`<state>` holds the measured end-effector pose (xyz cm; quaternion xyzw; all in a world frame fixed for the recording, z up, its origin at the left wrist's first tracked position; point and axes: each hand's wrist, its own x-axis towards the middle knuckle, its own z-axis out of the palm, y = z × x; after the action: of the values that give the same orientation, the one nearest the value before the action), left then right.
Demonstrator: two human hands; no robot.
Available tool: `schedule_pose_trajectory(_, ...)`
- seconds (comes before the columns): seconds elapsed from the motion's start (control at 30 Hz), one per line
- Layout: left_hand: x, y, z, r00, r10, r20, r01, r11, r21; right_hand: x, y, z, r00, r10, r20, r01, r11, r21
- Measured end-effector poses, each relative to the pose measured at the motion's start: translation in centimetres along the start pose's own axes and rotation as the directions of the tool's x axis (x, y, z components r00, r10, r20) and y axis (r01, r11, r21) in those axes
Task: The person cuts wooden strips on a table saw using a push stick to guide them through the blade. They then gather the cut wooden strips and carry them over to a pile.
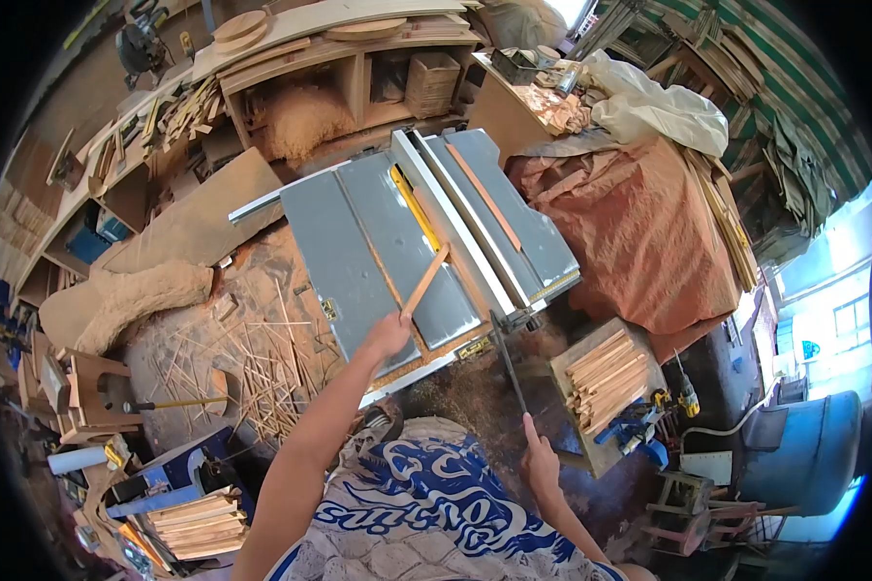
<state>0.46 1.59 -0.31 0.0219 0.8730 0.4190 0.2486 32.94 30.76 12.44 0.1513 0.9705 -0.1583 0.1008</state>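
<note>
Table saw (325, 252) above sawdusty floor (174, 349)

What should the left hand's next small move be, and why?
Probably the left hand should ease its wooden strip back toward the person: the strip slants across the grey table, its far end close to the near end of the yellow insert, so drawing back would likely clear that spot.

Wood strip (424, 282) and dark stick (511, 365) at the table saw (327, 254).
The thin, straight, light-brown strip slants over the saw's grey top, its far end near the middle; the long, narrow stick extends from the saw's near edge, its far tip close to that edge.
</note>
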Motion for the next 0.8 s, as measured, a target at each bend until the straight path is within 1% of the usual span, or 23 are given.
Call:
schedule_pose_trajectory(0.07, -0.2, -0.2, 0.2, 1.000, 0.013, 0.021, -0.013, 1.000, -0.010, -0.1, 0.3, 0.5, 0.998, -0.036, -0.045, 0.038, 0.999, 0.039)
schedule_pose_trajectory(0.13, 0.3, -0.6, 0.6, 0.999, 0.020, -0.031, -0.021, 1.000, -0.019, 0.1, 0.6, 0.6, 0.997, -0.050, -0.056, 0.051, 0.998, 0.030)
schedule_pose_trajectory(0.17, 0.4, -0.9, 0.8, 1.000, 0.017, -0.027, -0.017, 1.000, -0.016, 0.2, 0.9, 0.5, 0.995, -0.068, -0.067, 0.069, 0.998, 0.015)
schedule_pose_trajectory(0.23, 0.5, -1.0, 0.9, 0.995, 0.069, -0.074, -0.066, 0.997, 0.043, 0.5, 0.9, 0.1, 0.997, -0.060, -0.048, 0.061, 0.998, 0.009)
schedule_pose_trajectory(0.27, 0.5, -1.0, 1.0, 0.995, 0.068, -0.067, -0.065, 0.997, 0.049, 0.5, 0.9, -0.2, 0.998, -0.055, -0.031, 0.055, 0.999, 0.000)
schedule_pose_trajectory(0.33, 0.5, -0.9, 1.0, 0.993, 0.077, -0.091, -0.073, 0.996, 0.041, 0.6, 0.7, -0.6, 0.998, -0.050, -0.023, 0.051, 0.999, 0.012)
schedule_pose_trajectory(0.47, 0.3, -0.3, 0.7, 0.990, 0.114, -0.087, -0.113, 0.993, 0.014, 0.5, -0.4, -1.8, 0.999, -0.032, 0.012, 0.031, 0.997, 0.065)
schedule_pose_trajectory(0.53, 0.2, 0.2, 0.4, 0.999, -0.044, 0.027, 0.046, 0.997, -0.067, 0.9, -0.3, -1.5, 1.000, -0.008, 0.012, 0.008, 0.998, 0.065)
schedule_pose_trajectory(0.57, 0.1, 0.5, 0.3, 0.999, -0.038, 0.039, 0.040, 0.998, -0.055, 1.1, -0.4, -1.3, 1.000, -0.002, 0.016, 0.001, 0.998, 0.058)
schedule_pose_trajectory(0.63, 0.1, 0.6, 0.4, 1.000, -0.017, -0.008, 0.017, 1.000, 0.018, 1.5, -0.9, -1.4, 1.000, 0.012, 0.015, -0.013, 0.998, 0.066)
schedule_pose_trajectory(0.7, -0.1, 0.8, 0.2, 1.000, -0.017, -0.004, 0.017, 0.999, 0.036, 2.3, -1.4, -1.6, 1.000, 0.016, 0.012, -0.017, 0.997, 0.072)
schedule_pose_trajectory(0.77, -0.2, 1.3, -0.1, 1.000, -0.017, -0.008, 0.017, 0.998, 0.053, 3.3, -1.8, -1.8, 0.998, 0.056, 0.037, -0.056, 0.998, 0.004)
schedule_pose_trajectory(0.8, 0.0, 1.0, -0.1, 1.000, -0.021, -0.004, 0.021, 0.996, 0.081, 3.4, -1.8, -1.6, 0.998, 0.056, 0.030, -0.056, 0.998, 0.011)
